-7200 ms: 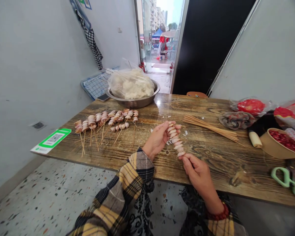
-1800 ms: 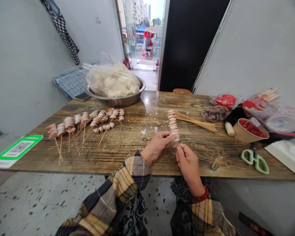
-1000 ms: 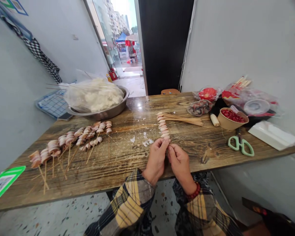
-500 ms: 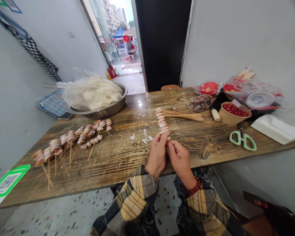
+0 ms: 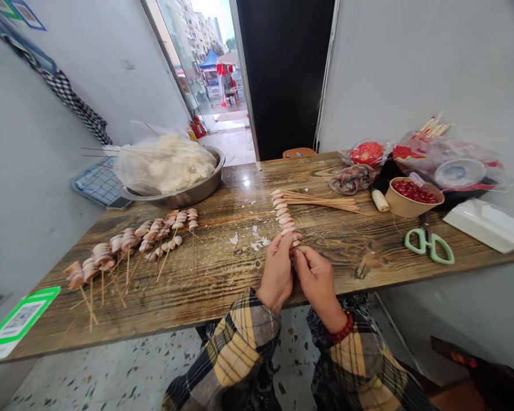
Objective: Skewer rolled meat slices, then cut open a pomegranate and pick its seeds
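Observation:
My left hand [image 5: 277,268] is closed, thumb and fingers pinched on a small pale pink piece [image 5: 297,237] that looks like a garlic clove. Against its lower side the fingertips of my right hand [image 5: 319,277] are pinched; what exactly they grip is hidden. From my fingers a row of similar pale pink pieces [image 5: 283,214] runs away across the wooden table [image 5: 223,285]. Whether a stick passes through the row I cannot see. Beside its far end lie several bare wooden skewers [image 5: 325,201]. White papery flakes [image 5: 257,242] are scattered left of my hands.
Loaded skewers [image 5: 128,242] lie on the left. Behind them stands a metal basin [image 5: 188,197] with a bagged white mass [image 5: 171,162]. To the right are green-handled scissors [image 5: 429,245], a paper bowl of red pieces [image 5: 415,200] and a white tray [image 5: 488,225].
The whole view has shifted slightly right and down. A pale pink piece now shows more clearly between my fingertips; both hands stay pinched at the near end of the row.

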`<action>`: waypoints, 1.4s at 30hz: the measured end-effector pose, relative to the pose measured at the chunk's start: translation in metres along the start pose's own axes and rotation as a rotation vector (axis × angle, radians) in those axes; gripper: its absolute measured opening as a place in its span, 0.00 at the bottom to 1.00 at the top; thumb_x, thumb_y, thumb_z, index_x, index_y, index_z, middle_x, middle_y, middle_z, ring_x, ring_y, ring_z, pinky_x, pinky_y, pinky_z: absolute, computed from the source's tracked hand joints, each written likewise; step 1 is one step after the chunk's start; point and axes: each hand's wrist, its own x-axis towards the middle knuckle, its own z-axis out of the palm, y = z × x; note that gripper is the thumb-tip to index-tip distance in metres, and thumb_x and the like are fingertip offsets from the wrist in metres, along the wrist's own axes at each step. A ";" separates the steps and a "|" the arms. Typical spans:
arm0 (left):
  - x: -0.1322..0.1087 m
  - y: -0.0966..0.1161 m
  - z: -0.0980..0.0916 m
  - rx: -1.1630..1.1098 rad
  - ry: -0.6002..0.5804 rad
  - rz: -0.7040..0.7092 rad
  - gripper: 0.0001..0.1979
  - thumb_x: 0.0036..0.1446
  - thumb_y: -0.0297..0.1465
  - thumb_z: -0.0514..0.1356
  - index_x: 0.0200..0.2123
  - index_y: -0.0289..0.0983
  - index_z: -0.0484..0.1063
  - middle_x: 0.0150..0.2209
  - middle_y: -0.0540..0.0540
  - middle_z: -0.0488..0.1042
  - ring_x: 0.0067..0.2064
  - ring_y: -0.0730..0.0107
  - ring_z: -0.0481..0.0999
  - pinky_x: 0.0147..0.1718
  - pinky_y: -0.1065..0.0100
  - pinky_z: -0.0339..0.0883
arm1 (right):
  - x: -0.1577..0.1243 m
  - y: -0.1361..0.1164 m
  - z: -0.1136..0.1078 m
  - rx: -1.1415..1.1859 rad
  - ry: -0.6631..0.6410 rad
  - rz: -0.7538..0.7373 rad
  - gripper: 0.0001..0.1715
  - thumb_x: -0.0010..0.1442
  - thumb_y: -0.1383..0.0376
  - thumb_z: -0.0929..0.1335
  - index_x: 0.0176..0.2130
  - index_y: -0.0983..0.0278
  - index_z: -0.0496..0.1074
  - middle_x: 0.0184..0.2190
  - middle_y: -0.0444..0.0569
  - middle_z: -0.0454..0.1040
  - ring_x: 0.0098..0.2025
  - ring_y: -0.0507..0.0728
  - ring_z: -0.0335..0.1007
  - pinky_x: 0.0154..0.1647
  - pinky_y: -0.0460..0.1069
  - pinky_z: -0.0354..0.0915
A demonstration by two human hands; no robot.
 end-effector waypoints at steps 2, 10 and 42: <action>0.003 0.004 -0.001 -0.018 -0.028 0.031 0.10 0.52 0.37 0.59 0.32 0.36 0.73 0.32 0.49 0.72 0.31 0.76 0.66 0.33 0.74 0.60 | 0.000 0.000 0.000 0.014 -0.011 0.008 0.17 0.65 0.60 0.60 0.33 0.63 0.73 0.27 0.45 0.75 0.29 0.53 0.69 0.32 0.46 0.60; 0.009 0.015 -0.005 -0.093 -0.039 0.013 0.14 0.48 0.39 0.64 0.32 0.34 0.72 0.28 0.51 0.68 0.23 0.82 0.56 0.21 0.75 0.49 | 0.000 0.002 0.001 0.018 -0.068 -0.027 0.16 0.65 0.60 0.60 0.32 0.63 0.73 0.27 0.45 0.74 0.31 0.54 0.70 0.34 0.46 0.61; 0.011 0.024 -0.010 -0.077 0.003 0.091 0.17 0.45 0.41 0.67 0.28 0.36 0.66 0.21 0.57 0.57 0.21 0.83 0.54 0.19 0.76 0.49 | -0.009 0.002 0.000 -0.101 -0.124 -0.107 0.17 0.66 0.60 0.60 0.32 0.64 0.72 0.26 0.43 0.73 0.28 0.51 0.67 0.30 0.44 0.58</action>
